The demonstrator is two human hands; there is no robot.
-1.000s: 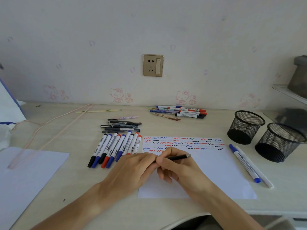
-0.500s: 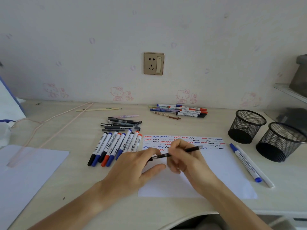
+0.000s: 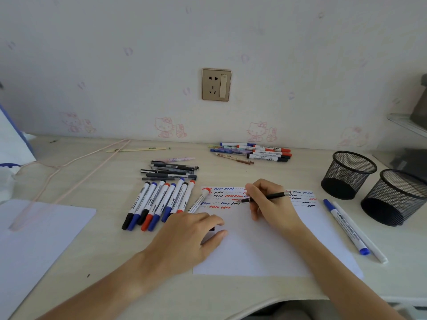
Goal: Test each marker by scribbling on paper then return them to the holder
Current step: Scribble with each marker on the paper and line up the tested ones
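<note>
A pale surface (image 3: 97, 172) runs along a wall. On it lies a white paper sheet (image 3: 265, 250), thin and easily shifted, its far end covered in red, blue and black scribbles. Two empty black mesh holders (image 3: 349, 174) stand at far right, likely light enough to tip. Left of the sheet, a row of capped markers (image 3: 159, 202) lies side by side; these look rigid, light and smooth, best gripped mid-barrel. The left hand (image 3: 191, 234) rests at the sheet's left edge, fingers curled round something small and dark, probably a cap. The right hand (image 3: 270, 204) pinches a slim black pen (image 3: 265, 197) near its tip, which touches the scribbles.
</note>
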